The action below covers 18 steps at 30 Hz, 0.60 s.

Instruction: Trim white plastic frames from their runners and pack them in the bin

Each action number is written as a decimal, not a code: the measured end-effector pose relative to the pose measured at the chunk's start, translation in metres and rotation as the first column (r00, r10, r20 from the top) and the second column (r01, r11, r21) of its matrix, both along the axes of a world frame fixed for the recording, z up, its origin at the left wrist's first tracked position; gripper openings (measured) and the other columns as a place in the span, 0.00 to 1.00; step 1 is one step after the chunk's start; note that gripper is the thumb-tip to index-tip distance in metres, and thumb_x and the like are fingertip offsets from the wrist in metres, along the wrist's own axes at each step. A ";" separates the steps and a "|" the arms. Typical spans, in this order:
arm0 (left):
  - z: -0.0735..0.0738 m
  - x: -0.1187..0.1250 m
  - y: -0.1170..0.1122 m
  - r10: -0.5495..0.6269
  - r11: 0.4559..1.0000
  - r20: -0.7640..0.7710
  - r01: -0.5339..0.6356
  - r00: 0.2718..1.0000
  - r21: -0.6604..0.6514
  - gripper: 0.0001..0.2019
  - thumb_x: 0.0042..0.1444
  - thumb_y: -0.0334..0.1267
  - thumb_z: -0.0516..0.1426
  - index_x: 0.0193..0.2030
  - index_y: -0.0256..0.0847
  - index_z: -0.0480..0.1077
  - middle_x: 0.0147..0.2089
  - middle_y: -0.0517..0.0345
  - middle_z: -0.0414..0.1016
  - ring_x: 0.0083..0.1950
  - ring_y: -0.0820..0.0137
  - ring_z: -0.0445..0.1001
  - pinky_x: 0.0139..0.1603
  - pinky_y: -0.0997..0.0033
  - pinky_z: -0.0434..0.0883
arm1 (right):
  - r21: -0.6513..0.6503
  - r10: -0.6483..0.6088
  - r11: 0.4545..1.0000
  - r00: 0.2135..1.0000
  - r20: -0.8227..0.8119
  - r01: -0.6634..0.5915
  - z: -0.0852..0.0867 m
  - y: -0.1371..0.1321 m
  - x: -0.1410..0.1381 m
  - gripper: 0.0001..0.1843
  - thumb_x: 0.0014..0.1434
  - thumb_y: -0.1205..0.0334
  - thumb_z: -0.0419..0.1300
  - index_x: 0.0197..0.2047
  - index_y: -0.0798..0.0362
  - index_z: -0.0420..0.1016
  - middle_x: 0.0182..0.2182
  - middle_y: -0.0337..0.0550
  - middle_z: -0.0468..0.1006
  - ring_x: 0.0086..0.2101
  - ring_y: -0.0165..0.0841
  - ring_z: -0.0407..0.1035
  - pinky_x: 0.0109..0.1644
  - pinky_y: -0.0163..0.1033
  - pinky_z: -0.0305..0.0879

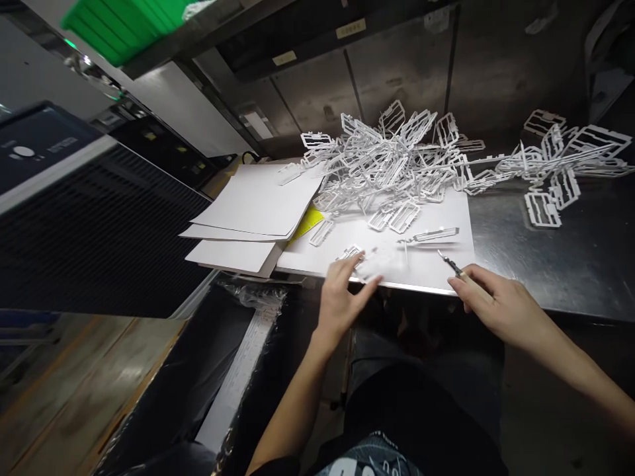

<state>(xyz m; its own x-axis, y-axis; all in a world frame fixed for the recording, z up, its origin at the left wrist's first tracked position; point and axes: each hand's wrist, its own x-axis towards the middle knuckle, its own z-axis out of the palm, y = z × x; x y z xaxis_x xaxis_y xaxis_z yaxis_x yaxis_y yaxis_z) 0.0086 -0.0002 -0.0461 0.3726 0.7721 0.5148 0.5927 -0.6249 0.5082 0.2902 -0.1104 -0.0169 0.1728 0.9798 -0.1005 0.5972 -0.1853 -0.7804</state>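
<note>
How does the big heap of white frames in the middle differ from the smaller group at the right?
Size: the middle heap is wider and denser; the right group has fewer frames, easier to tell apart.

Place: the front of the middle heap lies over the white sheet, while the right group lies beyond it, on the dark metal surface.

Shared: both are tangles of thin white frames with open slots.

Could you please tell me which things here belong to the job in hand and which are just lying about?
Likely in use:
plier-like tool (right hand)
heaped white plastic frames
white sheet beneath

Apparently aside:
stacked white boards
yellow sheet
green bin
</note>
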 end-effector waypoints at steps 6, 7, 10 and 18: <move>-0.027 -0.037 0.036 0.240 0.970 -0.200 -0.241 0.950 0.019 0.24 0.63 0.45 0.67 0.63 0.37 0.75 0.58 0.42 0.77 0.61 0.49 0.71 0.66 0.46 0.71 | 0.200 -0.151 0.971 0.986 0.073 0.134 -0.005 0.010 0.004 0.15 0.63 0.45 0.64 0.40 0.46 0.70 0.31 0.38 0.78 0.28 0.40 0.73 0.31 0.40 0.62; -0.030 -0.040 0.038 0.234 0.971 -0.207 -0.238 0.950 0.007 0.25 0.63 0.46 0.67 0.64 0.37 0.74 0.58 0.42 0.77 0.62 0.49 0.71 0.67 0.45 0.71 | 0.243 -0.154 0.962 0.984 0.089 0.128 -0.006 0.014 0.003 0.13 0.63 0.47 0.64 0.41 0.47 0.70 0.33 0.40 0.78 0.30 0.41 0.74 0.32 0.41 0.63; -0.034 -0.041 0.038 0.241 0.969 -0.210 -0.247 0.948 -0.003 0.32 0.63 0.50 0.67 0.69 0.35 0.69 0.61 0.38 0.75 0.64 0.47 0.69 0.68 0.42 0.69 | 0.416 -0.187 0.904 0.968 0.170 0.101 -0.011 0.031 -0.002 0.11 0.62 0.55 0.65 0.44 0.49 0.71 0.39 0.45 0.78 0.35 0.43 0.76 0.37 0.42 0.67; -0.006 -0.018 0.003 0.158 0.987 0.072 -0.158 0.985 -0.009 0.19 0.70 0.46 0.61 0.63 0.42 0.73 0.59 0.46 0.78 0.62 0.57 0.75 0.65 0.51 0.73 | 0.484 -0.242 0.875 0.875 0.420 0.010 -0.018 0.081 0.003 0.08 0.63 0.69 0.61 0.46 0.51 0.70 0.40 0.50 0.80 0.39 0.47 0.75 0.36 0.43 0.64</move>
